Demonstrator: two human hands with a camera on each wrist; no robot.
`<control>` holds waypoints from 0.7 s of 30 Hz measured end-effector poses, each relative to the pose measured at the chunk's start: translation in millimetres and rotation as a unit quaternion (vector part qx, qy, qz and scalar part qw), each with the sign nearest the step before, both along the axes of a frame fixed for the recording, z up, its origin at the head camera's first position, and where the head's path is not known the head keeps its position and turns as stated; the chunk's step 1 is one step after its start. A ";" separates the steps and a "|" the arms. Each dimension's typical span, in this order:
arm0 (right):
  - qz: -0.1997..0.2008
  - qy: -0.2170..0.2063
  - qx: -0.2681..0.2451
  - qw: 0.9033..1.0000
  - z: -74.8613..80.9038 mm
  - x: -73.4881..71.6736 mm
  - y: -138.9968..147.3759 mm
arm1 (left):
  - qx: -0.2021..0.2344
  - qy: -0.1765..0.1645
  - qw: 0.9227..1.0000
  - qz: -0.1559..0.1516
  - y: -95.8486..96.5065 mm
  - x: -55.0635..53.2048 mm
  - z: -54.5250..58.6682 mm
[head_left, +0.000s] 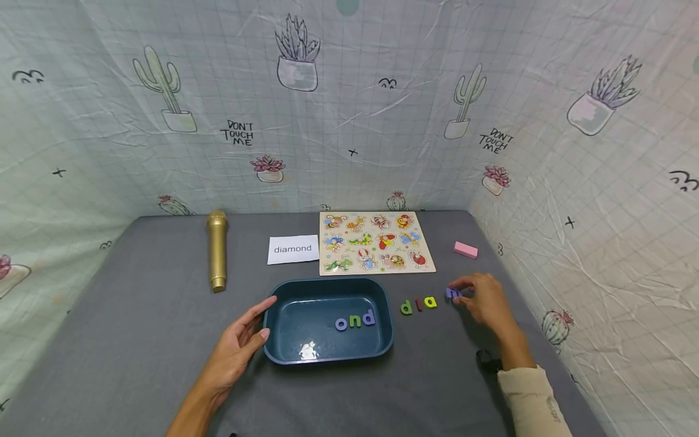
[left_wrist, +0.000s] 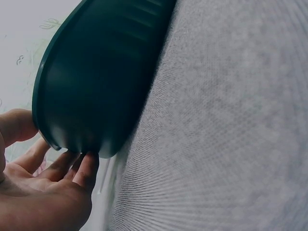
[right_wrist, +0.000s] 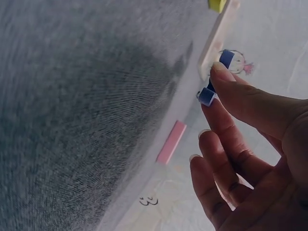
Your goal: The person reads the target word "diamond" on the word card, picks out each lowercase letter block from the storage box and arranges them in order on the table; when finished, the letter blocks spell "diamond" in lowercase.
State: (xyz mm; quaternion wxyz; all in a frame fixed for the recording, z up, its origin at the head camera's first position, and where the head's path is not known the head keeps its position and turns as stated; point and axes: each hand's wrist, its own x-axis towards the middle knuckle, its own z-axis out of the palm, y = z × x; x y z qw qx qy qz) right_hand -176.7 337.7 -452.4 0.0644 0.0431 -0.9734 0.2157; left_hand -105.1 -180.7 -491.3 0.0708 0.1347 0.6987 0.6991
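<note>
My right hand pinches a purple letter "m" between thumb and fingers, to the right of a row of letters on the table. In the right wrist view the letter's ends stick out past the thumb. That row has a green "d", a red "i" and a yellow-green "a". My left hand holds the left end of a dark blue tray, thumb at the rim and fingertips against the outer wall. Inside the tray lie a purple "o", a green "n" and a purple "d".
Behind the tray are a card reading "diamond" and a wooden insect puzzle board. A gold microphone-shaped object lies far left, a pink block back right. Printed cloth walls the back and sides.
</note>
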 end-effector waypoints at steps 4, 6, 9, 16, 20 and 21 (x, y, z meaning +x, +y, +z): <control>0.000 -0.030 0.005 1.000 -0.2 -3.2 -0.1 | -0.003 -0.002 1.000 0.001 -0.3 0.3 0.4; 0.002 -0.039 0.005 0.999 -0.7 -4.6 -0.2 | -0.004 -0.003 1.000 0.002 -0.4 0.5 0.7; 0.008 -0.047 0.005 0.999 -2.0 -6.3 -0.3 | -0.005 -0.006 1.000 0.002 -0.4 0.7 0.7; 0.018 -0.063 -0.002 0.998 -7.9 -8.4 -0.3 | -0.005 -0.011 1.000 0.001 -0.6 0.7 0.8; 0.018 -0.064 -0.004 0.998 -10.1 -8.9 -0.2 | -0.004 -0.009 1.000 0.001 -0.6 0.4 0.6; 0.019 -0.063 -0.003 0.998 -10.1 -8.9 -0.3 | -0.004 -0.008 1.000 0.001 -0.6 0.4 0.5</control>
